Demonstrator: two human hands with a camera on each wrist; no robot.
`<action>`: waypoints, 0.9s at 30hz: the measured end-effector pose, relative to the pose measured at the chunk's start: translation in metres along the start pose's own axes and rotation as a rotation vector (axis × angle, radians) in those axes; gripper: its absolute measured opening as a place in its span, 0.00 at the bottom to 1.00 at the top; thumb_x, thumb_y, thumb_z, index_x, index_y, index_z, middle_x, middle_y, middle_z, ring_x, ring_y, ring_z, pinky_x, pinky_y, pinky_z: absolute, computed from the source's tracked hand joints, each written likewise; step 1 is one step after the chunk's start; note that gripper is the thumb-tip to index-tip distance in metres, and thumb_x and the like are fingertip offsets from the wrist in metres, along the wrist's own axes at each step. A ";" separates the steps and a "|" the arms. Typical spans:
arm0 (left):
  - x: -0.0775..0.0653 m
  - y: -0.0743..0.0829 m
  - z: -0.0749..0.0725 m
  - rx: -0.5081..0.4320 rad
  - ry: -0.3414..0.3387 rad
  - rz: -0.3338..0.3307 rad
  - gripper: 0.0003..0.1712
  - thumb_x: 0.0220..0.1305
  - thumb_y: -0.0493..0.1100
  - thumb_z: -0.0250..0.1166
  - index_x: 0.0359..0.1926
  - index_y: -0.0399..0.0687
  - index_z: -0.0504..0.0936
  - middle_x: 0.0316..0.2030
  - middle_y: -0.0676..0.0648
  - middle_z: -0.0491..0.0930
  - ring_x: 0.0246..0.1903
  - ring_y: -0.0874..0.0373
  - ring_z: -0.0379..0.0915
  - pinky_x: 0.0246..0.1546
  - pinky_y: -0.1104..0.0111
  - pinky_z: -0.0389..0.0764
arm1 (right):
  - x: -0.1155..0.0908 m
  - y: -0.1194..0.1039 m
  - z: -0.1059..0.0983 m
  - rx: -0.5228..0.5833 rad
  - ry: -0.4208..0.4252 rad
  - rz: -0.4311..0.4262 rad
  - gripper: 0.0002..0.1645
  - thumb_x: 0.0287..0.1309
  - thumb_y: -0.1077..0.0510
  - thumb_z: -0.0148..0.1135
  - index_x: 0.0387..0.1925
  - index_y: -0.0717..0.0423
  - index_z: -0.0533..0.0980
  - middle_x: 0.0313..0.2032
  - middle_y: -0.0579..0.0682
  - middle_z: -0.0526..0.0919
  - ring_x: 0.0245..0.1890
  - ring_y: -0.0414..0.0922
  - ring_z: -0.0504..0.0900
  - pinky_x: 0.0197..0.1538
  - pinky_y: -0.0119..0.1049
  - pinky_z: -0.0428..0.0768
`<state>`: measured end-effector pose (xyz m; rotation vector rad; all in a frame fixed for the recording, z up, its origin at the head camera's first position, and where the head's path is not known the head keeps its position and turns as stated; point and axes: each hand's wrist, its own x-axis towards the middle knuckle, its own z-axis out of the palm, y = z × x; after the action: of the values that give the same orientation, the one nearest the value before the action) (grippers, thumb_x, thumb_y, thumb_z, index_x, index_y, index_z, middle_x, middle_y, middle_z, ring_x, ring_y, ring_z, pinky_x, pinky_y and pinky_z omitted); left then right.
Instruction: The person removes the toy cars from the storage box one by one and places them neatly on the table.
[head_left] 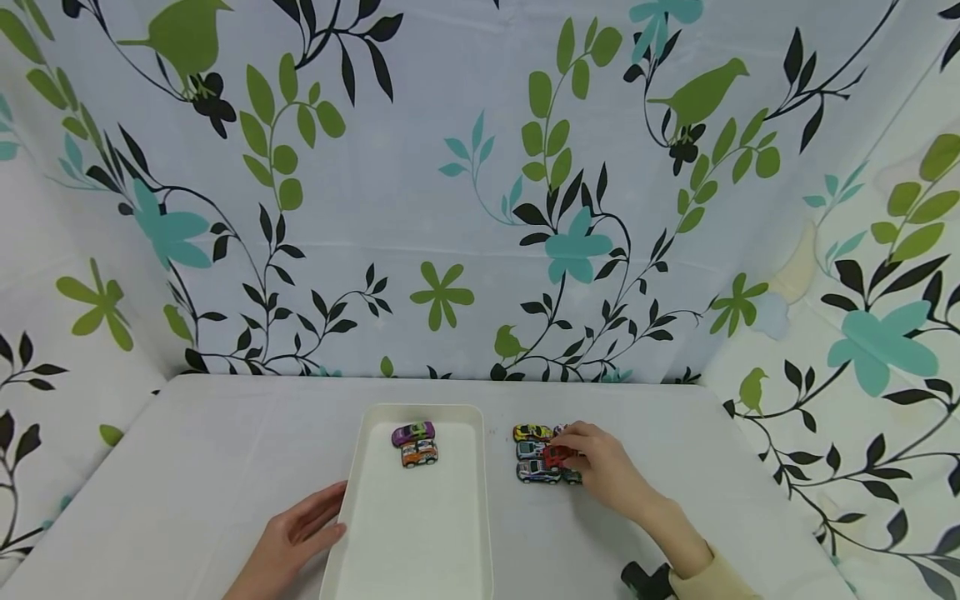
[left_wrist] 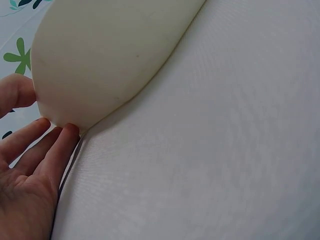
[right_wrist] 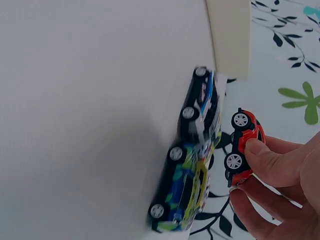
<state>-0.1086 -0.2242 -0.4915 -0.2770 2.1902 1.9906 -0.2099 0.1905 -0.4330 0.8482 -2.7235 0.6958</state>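
Head view: the right hand [head_left: 611,473] pinches a red car [head_left: 555,456] by other cars [head_left: 537,472], right of the tray [head_left: 420,525]. Left wrist: the left hand [left_wrist: 32,182] — fingers extended — touches the tray. Right wrist: the red car sits between thumb and fingers.

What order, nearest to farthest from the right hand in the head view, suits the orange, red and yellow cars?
1. Red car: pinched in the right hand.
2. Yellow car: just left.
3. Orange car: farther left, in the tray.
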 end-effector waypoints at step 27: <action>0.000 -0.002 0.000 0.009 -0.006 0.044 0.35 0.58 0.45 0.66 0.65 0.43 0.66 0.64 0.39 0.66 0.63 0.45 0.64 0.53 0.65 0.77 | -0.005 0.088 -0.013 -0.023 0.076 0.121 0.18 0.46 0.73 0.66 0.42 0.60 0.81 0.38 0.48 0.82 0.40 0.46 0.81 0.44 0.45 0.81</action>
<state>-0.1084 -0.2247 -0.4930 -0.2236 2.2199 2.0013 -0.2561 0.2631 -0.4564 0.6427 -2.7263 0.7041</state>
